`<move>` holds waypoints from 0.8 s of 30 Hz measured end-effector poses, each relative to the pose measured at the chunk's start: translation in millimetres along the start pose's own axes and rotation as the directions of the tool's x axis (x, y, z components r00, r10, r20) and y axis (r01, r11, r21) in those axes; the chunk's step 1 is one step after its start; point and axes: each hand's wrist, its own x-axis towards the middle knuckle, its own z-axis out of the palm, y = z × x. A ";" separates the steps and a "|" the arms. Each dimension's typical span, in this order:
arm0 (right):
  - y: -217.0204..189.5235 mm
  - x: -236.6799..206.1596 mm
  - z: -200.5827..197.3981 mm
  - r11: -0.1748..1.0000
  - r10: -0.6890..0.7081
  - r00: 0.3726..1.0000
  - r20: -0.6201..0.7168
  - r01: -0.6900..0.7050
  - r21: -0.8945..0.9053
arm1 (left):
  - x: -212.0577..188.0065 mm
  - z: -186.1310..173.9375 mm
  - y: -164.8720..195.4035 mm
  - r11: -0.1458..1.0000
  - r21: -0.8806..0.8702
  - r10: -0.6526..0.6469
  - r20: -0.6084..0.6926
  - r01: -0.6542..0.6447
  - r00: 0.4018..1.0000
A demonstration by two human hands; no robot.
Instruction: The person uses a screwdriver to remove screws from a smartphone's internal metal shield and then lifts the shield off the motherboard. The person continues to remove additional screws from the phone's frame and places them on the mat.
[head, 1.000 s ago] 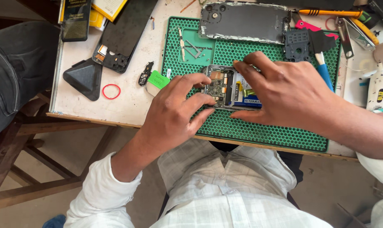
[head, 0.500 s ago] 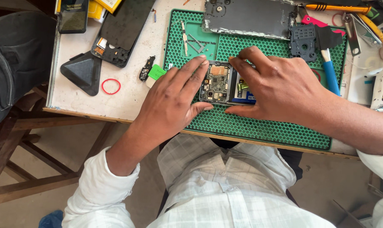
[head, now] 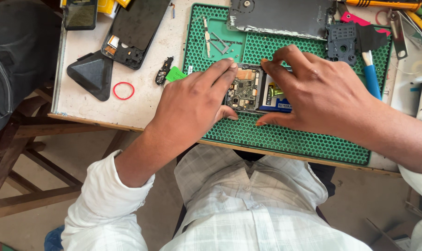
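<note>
Fingers of left hand (head: 192,100) and right hand (head: 320,90) pinch the opened phone (head: 248,88), steadying it flat on the green mat (head: 285,135).

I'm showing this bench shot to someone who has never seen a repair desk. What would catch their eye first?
First, the two hands meeting at the centre: the left hand and right hand both grip an opened phone with its circuit board bare. It lies on a bright green honeycomb mat that fills the right half of the table. To the left, a small red rubber ring stands out on the pale tabletop.
</note>
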 end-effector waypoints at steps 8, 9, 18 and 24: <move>2.0 -1.8 0.4 1.000 0.005 1.000 -0.002 -0.005 0.006 | 6.4 -3.6 -3.5 1.000 -0.012 0.003 0.029 -0.003 1.000; 2.3 -2.1 0.7 1.000 0.003 1.000 -0.008 -0.003 0.002 | 5.9 -3.5 -4.1 1.000 -0.023 0.005 0.017 -0.004 1.000; 2.8 -2.6 1.4 1.000 -0.001 1.000 -0.016 0.001 -0.008 | 2.6 2.4 -6.0 0.997 -0.072 -0.022 0.037 0.025 0.999; 3.3 -2.0 3.3 1.000 -0.004 1.000 -0.021 0.004 -0.011 | 3.3 1.8 -10.3 0.991 -0.136 -0.002 0.041 0.008 0.999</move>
